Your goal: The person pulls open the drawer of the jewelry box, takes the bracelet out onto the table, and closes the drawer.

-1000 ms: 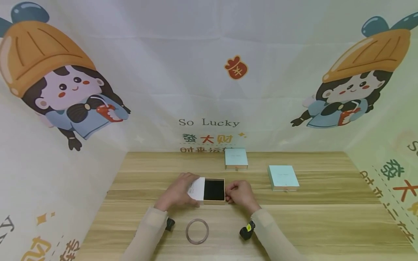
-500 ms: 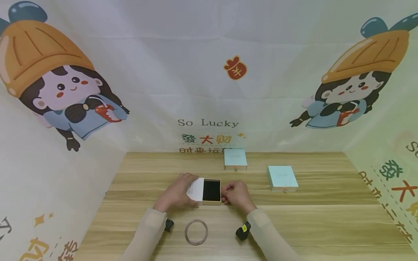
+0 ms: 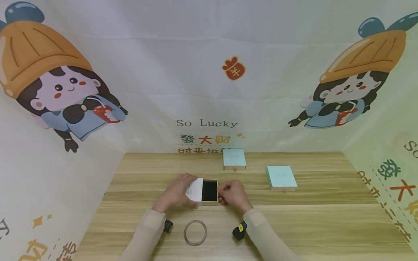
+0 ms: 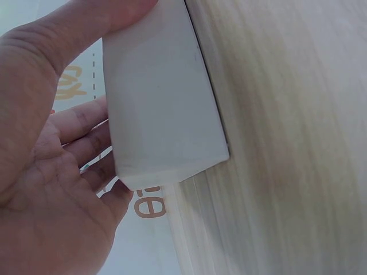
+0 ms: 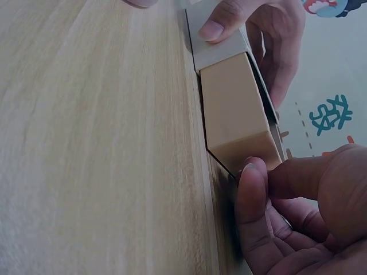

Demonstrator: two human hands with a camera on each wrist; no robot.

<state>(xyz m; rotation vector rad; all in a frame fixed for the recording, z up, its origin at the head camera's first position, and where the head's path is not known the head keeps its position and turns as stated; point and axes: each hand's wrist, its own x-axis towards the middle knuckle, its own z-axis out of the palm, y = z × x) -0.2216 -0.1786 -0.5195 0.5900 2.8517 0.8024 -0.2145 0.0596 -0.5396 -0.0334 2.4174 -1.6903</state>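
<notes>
In the head view, my left hand (image 3: 176, 192) grips the white sleeve (image 3: 196, 190) of a small drawer box, thumb along the near side and fingers behind. A tan drawer (image 3: 210, 203) lined in black sticks out of the sleeve's right end. My right hand (image 3: 235, 194) is at the drawer's outer end; in the right wrist view its thumb and curled forefinger pinch together at the bottom of the drawer's front (image 5: 241, 146). What lies between those fingertips is hidden. A pale mauve bangle (image 3: 185, 232) lies on the table nearer to me, between my forearms.
Two pale blue boxes stand beyond my hands: one box (image 3: 234, 158) at the table's back edge, another box (image 3: 281, 177) farther right. The wood table (image 3: 313, 224) meets printed cloth walls (image 3: 156, 90) at the back and sides.
The drawer has slid left into the sleeve, so less of its black lining shows. My right hand has moved left with it; the left hand keeps its hold on the sleeve.
</notes>
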